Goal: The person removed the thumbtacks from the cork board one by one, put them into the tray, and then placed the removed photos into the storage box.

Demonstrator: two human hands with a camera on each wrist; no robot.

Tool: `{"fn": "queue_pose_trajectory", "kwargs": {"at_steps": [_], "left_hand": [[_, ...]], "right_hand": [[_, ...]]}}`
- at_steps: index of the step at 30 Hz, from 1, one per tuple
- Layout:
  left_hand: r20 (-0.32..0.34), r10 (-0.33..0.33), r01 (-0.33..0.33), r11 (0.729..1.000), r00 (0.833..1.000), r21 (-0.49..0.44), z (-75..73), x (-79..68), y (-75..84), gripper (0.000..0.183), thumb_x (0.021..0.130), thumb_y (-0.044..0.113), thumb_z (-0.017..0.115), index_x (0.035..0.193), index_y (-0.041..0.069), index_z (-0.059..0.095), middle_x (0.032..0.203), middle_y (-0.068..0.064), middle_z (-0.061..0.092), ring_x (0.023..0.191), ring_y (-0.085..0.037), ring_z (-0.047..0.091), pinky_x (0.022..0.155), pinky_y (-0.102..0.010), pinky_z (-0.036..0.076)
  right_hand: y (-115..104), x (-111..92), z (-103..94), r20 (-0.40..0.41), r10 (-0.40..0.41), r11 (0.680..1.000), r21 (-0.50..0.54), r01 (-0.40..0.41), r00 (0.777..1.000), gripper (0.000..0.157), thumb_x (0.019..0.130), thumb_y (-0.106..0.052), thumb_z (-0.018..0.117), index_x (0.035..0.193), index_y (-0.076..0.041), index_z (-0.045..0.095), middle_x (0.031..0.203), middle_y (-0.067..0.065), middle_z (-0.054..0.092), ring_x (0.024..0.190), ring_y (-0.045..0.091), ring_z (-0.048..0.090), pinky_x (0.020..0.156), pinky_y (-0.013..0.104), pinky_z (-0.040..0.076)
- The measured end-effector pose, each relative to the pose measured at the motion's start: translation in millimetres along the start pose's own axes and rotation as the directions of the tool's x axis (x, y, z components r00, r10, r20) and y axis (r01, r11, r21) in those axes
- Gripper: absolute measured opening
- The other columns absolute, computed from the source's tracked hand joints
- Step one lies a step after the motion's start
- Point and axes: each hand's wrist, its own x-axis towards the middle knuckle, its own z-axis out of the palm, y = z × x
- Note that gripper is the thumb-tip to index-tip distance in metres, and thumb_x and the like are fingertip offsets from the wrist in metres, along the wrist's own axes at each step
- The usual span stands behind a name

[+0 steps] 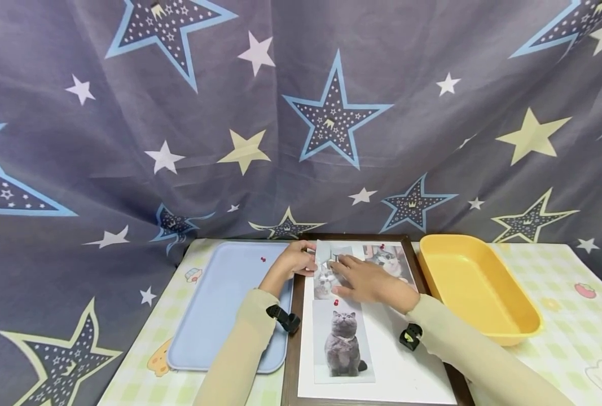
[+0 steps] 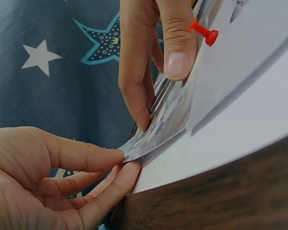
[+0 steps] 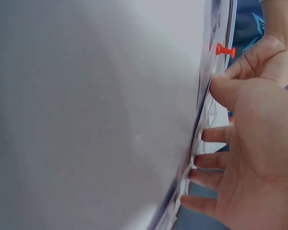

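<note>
A framed white board (image 1: pixel 402 361) lies on the table with cat photos on it. My left hand (image 1: pixel 293 260) is at the board's upper left, its thumb and finger pinching the edge of a cat photo (image 1: pixel 325 286); the left wrist view shows that edge lifted off the board. My right hand (image 1: pixel 372 280) lies over the same photo with fingers spread, the fingertips pressing on it and covering part of it. Just below is a grey cat photo (image 1: pixel 343 349) with a red push pin (image 1: pixel 336 303) at its top. Another cat photo (image 1: pixel 385 259) at upper right carries a push pin (image 1: pixel 382 246).
A blue tray (image 1: pixel 224 316) stands left of the board, partly under my left forearm, with one red push pin (image 1: pixel 263 259) in it. To the right is a yellow basin (image 1: pixel 468 282). A star-patterned curtain (image 1: pixel 204 186) hangs behind the checked tablecloth (image 1: pixel 559 316).
</note>
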Motion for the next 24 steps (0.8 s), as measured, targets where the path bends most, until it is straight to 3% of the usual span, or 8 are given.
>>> {"fn": "queue_pose_trajectory", "kwargs": {"at_steps": [4,16,24], "left_hand": [[-0.008,0.015,-0.015,1.000,1.000,-0.006,3.0,-0.3,-2.4,0.056,0.084,-0.019,0.064,0.136,-0.002,0.053,0.111,-0.017,0.059,0.077,-0.018,0.060,0.072,-0.032,0.064],[-0.011,0.014,-0.014,1.000,1.000,0.017,1.1,3.7,-1.8,0.057,0.084,-0.019,0.063,0.137,-0.001,0.053,0.118,-0.023,0.059,0.081,-0.021,0.062,0.071,-0.032,0.064],[-0.015,-0.001,0.001,1.000,1.000,0.022,0.7,3.5,-2.9,0.059,0.084,-0.018,0.062,0.140,-0.001,0.051,0.116,-0.020,0.056,0.077,-0.017,0.058,0.071,-0.030,0.064]], "right_hand": [[1,-2,-1.2,-0.003,-0.018,1.000,-0.010,0.018,1.000,0.071,0.104,-0.052,0.050,0.159,-0.010,0.034,0.163,0.022,0.032,0.147,0.044,0.037,0.115,0.064,0.038],[0,2,-10.7,0.036,-0.023,0.999,-0.032,0.024,0.999,0.069,0.103,-0.051,0.052,0.158,-0.013,0.036,0.162,0.021,0.034,0.140,0.045,0.047,0.110,0.061,0.045],[10,-9,-22.5,0.024,-0.034,0.999,0.011,0.034,0.999,0.066,0.102,-0.048,0.057,0.158,-0.019,0.037,0.160,0.019,0.038,0.130,0.043,0.056,0.103,0.061,0.051]]}}
